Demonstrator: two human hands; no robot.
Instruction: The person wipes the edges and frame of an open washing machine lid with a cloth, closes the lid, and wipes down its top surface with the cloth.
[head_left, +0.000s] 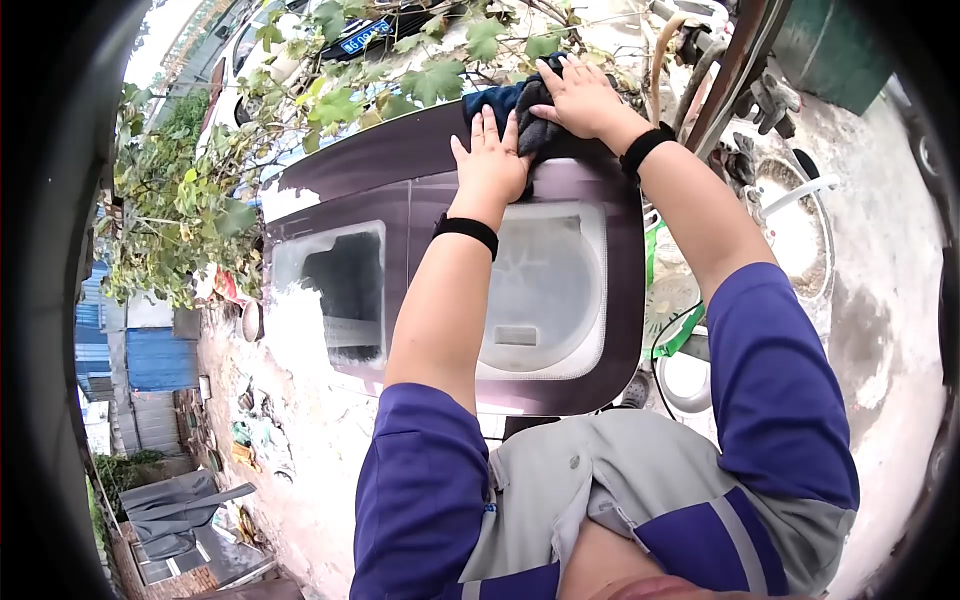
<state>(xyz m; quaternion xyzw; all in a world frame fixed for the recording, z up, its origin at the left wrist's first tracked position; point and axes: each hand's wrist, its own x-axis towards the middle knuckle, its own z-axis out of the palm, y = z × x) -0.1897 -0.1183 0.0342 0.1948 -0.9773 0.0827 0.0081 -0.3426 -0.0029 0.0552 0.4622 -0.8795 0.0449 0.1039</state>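
Note:
A purple twin-tub washing machine (622, 290) stands in front of me, its two see-through lids down. Along its far edge lie a dark grey cloth (536, 125) and a dark blue cloth (478, 101), bunched together. My left hand (490, 160) rests with fingers stretched out at the near side of the cloths, touching them. My right hand (583, 103) lies over the right part of the grey cloth, fingers spread and thumb on the fabric. Both hands look open, with no grip visible. What lies under the palms is hidden.
Leafy vines (430, 82) hang over the far left edge. A parked car with a blue plate (366, 38) is behind them. On the right are a round basin (686, 382), a white pipe (797, 192) and hanging gloves (772, 102).

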